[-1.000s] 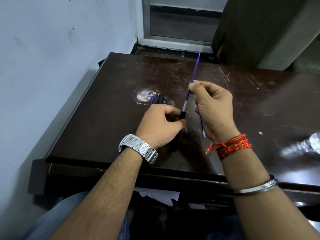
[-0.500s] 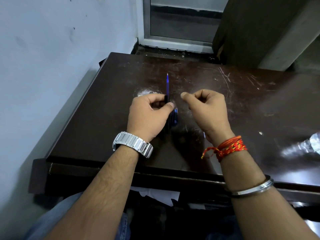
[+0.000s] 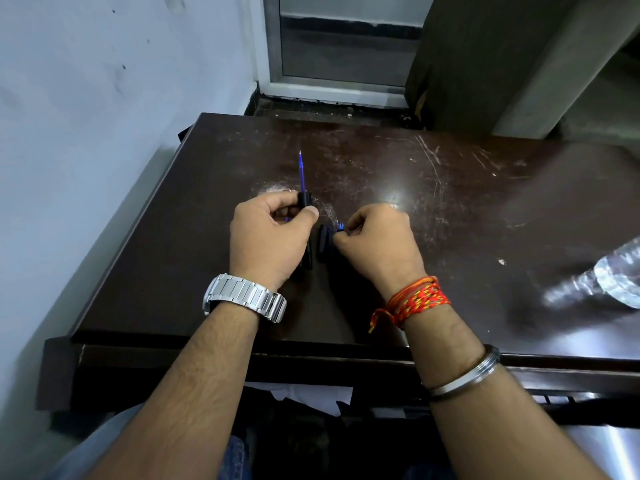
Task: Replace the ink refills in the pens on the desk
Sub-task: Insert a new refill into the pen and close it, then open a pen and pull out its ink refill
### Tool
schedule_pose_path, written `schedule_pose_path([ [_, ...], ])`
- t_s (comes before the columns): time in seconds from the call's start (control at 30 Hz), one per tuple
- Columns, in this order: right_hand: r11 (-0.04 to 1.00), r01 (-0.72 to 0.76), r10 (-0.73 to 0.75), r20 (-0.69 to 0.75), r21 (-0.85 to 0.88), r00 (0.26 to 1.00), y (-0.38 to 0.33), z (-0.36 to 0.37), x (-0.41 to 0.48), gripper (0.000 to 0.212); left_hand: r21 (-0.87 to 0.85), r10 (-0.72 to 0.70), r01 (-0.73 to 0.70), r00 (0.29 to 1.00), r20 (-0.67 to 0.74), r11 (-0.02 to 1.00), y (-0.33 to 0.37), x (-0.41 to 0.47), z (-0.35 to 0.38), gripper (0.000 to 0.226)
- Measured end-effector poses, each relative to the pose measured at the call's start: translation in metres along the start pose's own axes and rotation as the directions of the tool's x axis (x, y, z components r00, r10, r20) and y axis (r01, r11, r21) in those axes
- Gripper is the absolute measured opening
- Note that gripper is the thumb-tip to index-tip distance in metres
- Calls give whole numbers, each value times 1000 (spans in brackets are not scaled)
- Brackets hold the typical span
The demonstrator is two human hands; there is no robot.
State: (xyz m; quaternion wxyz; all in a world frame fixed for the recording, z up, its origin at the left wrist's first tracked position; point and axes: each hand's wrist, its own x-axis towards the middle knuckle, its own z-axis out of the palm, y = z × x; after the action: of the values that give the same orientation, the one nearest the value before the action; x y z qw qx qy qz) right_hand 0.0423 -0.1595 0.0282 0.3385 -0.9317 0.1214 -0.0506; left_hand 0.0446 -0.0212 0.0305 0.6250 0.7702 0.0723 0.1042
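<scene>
Refill (image 3: 302, 169): thin blue rod, pointed tip, standing out of a black barrel (image 3: 304, 199).
Left hand (image 3: 268, 237): closed round the barrel, over the surface (image 3: 485, 209), dark, glossy, scratched.
Right hand (image 3: 375, 242): has dropped to the surface, pinching a small blue piece (image 3: 340, 226) beside black parts (image 3: 323, 242).

Pen barrel (image 3: 304, 199) with refill (image 3: 301, 169) in left hand (image 3: 270, 237), loose pen parts (image 3: 323, 242) on desk (image 3: 485, 202) between hands, right hand (image 3: 375, 244) beside them
</scene>
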Motion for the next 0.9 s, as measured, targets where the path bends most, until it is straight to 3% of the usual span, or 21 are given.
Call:
schedule_pose_path([
  [0.17,998,14,-11,60,-54,998,0,3,-1,19,8,-8,8,1000,17,1000,0,-1,1,12],
  [0.3,998,-44,44,-6,-48,999,0,2,0,22,28,-1,0,1000,25,1000,1,-3,1,7],
  [0.43,974,4,39,-187,226,982,-4,-10,2,15,58,15,-21,995,95,998,1,-6,3,11],
  [0.5,867,43,71,-209,496,975,-9,-16,4,7,84,26,-40,986,164,996,1,-8,5,18],
  [0.57,645,21,153,-156,764,976,-12,-21,6,12,120,26,-55,971,236,991,-1,-10,8,12],
  [0.63,503,-7,192,-103,864,976,-12,-24,7,14,147,29,-77,953,301,986,-2,-13,9,11],
  [0.77,430,-17,184,-69,903,981,-12,-28,7,11,165,39,-106,930,365,981,-2,-18,12,10],
  [0.9,472,-16,159,-67,881,985,-13,-29,5,14,158,53,-113,938,344,981,-2,-17,13,10],
])
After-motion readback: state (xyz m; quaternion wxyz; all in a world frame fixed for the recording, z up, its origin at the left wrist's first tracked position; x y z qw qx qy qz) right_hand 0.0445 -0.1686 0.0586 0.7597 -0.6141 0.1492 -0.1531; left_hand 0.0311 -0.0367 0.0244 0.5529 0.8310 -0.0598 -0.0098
